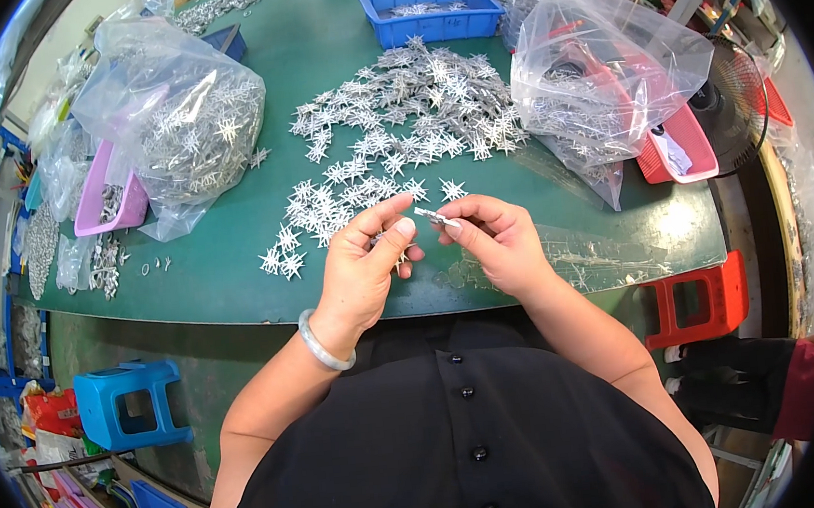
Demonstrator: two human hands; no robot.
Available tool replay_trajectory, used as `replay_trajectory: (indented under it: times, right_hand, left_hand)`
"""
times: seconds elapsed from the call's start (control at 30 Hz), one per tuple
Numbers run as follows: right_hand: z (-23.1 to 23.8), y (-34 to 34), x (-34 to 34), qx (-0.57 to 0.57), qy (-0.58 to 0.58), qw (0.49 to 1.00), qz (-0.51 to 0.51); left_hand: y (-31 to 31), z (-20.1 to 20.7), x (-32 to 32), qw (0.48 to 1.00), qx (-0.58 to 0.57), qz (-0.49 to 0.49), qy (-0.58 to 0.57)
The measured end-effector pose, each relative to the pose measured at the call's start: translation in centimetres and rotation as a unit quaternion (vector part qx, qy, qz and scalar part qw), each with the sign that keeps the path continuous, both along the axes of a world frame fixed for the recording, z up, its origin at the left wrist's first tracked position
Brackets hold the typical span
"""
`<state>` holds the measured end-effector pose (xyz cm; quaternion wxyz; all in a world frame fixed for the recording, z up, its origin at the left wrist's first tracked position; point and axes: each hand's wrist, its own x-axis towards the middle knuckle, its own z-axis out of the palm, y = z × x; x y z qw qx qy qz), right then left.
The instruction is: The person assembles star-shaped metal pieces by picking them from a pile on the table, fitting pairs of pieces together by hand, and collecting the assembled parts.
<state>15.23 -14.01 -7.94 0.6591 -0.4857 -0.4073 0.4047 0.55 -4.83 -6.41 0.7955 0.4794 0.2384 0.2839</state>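
Observation:
Near the table's front edge, my right hand pinches a small silvery metal piece between thumb and fingers, its free end pointing toward my left hand. My left hand, with a pale bangle on its wrist, is curled with thumb and forefinger close together. Something small and silvery shows partly among its fingers, too hidden to name. Just beyond both hands lies a spread of spiky, star-shaped metal parts, which joins a larger heap of the same parts farther back. One single star-shaped part lies beside my right hand.
Clear plastic bags of metal parts stand left and right, beside a purple basket and a pink basket. A blue tray sits at the back. Stools, blue and red, flank me; another person's leg shows right.

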Motion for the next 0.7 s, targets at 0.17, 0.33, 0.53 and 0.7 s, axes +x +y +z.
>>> replay_trajectory:
  times: [0.17, 0.33, 0.53, 0.7]
  right_hand:
    - [1.1, 0.2, -0.6, 0.118, -0.346, 0.921, -0.136]
    - [1.3, 0.4, -1.0, 0.185, -0.45, 0.853, -0.191]
    - [1.5, 0.4, -1.1, 0.201, -0.482, 0.83, -0.195]
    - [1.5, 0.4, -1.2, 0.197, -0.494, 0.825, -0.19]
  left_hand:
    - [-0.7, -0.7, -0.1, 0.999, 0.027, -0.028, -0.012]
    - [-0.7, -0.8, 0.1, 0.999, -0.002, -0.031, -0.02]
    - [-0.6, -0.8, -0.1, 0.999, -0.001, -0.046, -0.023]
    - [-0.7, -0.8, -0.2, 0.997, -0.029, -0.059, -0.042]
